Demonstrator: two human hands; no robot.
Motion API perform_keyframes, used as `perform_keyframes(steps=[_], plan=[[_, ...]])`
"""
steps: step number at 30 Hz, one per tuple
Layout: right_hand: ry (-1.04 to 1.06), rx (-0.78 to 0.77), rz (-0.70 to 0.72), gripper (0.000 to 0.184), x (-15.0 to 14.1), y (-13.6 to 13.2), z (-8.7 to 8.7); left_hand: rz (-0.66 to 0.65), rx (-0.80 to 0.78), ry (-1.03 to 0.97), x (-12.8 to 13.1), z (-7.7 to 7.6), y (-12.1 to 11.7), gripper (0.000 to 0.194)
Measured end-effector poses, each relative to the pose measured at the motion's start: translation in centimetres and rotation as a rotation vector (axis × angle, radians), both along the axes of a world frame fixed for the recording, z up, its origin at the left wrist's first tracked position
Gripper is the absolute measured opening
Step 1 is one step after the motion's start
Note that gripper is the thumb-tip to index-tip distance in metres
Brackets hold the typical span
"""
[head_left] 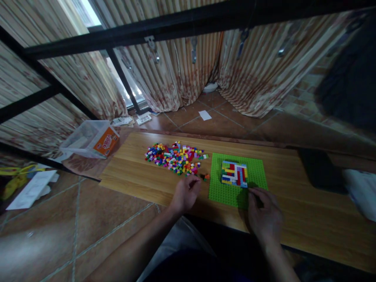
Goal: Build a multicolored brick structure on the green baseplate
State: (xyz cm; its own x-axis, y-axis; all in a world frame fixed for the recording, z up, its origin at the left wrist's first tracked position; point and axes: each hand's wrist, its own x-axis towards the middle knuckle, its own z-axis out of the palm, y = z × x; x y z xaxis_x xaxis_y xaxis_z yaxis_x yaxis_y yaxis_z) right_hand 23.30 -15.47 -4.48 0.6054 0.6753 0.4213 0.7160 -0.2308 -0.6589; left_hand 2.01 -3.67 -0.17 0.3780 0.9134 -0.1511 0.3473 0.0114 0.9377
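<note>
A green baseplate (255,172) lies on a low wooden table (293,211). A small block of coloured bricks (234,173) is built on it. A pile of loose coloured bricks (176,156) lies to its left. My left hand (185,192) rests on the table just below the pile, fingers curled, near a couple of stray bricks (205,177); whether it holds one is hidden. My right hand (263,213) sits at the baseplate's lower right corner, fingers pinched together close to the built block, with what they hold hidden.
A clear plastic box with an orange label (91,139) lies tipped at the table's far left corner. A dark flat object (320,170) lies at the right of the table. Papers (29,190) lie on the tiled floor. Curtains hang behind.
</note>
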Motion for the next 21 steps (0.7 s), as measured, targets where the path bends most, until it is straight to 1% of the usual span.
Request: perform_keyframes(steps=[2,5,8,12,16,21], plan=[[-0.019,-0.014,-0.003,0.032,0.0,0.0,0.0,0.016,0.04,0.059,-1.4,-0.1,-0.2,0.016],[-0.037,-0.028,-0.015,0.033,0.0,0.0,0.0,0.05,0.146,0.134,-2.5,-0.2,-0.2,0.013],[-0.048,-0.034,-0.024,0.034,0.0,-0.1,0.1,0.09,0.219,0.185,-2.8,-0.3,0.4,0.01],[-0.056,-0.036,-0.021,0.033,0.0,-0.1,0.1,0.116,0.31,0.287,-2.9,-0.5,1.5,0.012],[-0.063,-0.042,-0.024,0.032,0.1,-0.1,0.0,0.042,0.397,0.456,-2.5,-0.4,2.5,0.017],[-0.075,-0.04,-0.017,0.035,0.1,0.0,0.1,-0.124,0.546,0.599,-1.0,0.4,3.5,0.026]])
